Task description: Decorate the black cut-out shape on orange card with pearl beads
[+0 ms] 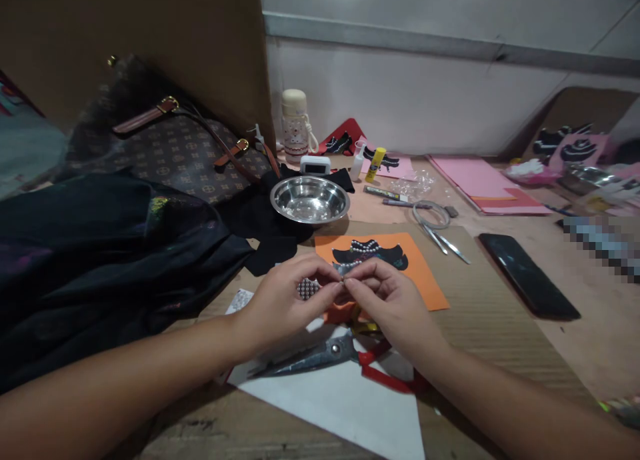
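Head view shows the left hand (283, 297) and right hand (397, 303) meeting at the fingertips, each grip pinched closed on a tiny piece (343, 280) — too small to identify — right at the tips of thumb and forefinger. Just beyond lies a beaded black cutout (393, 256) on orange paper (425, 283); below the hands, scissors (313, 358) rest on white paper (345, 407).

Surface (593, 343), pinkish. Cardboard sheet (500, 340), near centre; black phone (527, 277), right; pink sheets (470, 177), far right; yellow glue stick (375, 165), far centre; cream-lidded flask (295, 127), far, left of glue stick.
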`<action>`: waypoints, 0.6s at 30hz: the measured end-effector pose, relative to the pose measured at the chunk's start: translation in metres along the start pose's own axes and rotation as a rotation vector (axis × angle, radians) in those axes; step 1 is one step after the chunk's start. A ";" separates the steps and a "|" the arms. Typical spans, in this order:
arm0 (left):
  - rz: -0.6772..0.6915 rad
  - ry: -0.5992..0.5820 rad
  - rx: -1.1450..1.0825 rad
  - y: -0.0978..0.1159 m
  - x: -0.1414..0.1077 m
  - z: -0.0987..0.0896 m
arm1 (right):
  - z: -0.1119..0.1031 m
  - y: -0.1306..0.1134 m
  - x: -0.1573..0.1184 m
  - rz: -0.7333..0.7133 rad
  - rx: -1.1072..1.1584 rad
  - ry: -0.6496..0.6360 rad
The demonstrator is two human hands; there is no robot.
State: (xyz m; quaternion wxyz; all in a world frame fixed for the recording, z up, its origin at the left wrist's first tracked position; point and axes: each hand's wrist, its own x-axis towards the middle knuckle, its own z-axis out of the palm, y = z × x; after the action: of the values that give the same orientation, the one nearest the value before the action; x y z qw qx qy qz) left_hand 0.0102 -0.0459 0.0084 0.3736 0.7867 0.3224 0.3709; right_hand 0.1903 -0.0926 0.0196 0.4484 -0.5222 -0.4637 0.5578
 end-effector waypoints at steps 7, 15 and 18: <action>-0.055 -0.013 -0.016 0.000 0.001 0.000 | 0.001 0.004 0.000 -0.032 0.008 -0.019; -0.068 -0.025 -0.020 -0.003 0.001 0.001 | 0.001 0.008 0.000 -0.098 0.013 -0.072; -0.073 -0.032 -0.030 -0.002 0.001 -0.001 | 0.000 0.009 0.001 -0.124 -0.014 -0.077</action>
State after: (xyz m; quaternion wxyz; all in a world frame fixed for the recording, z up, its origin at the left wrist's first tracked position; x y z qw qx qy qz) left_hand 0.0097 -0.0440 0.0073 0.4037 0.7747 0.3391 0.3492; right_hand 0.1898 -0.0934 0.0104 0.4602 -0.4739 -0.5159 0.5454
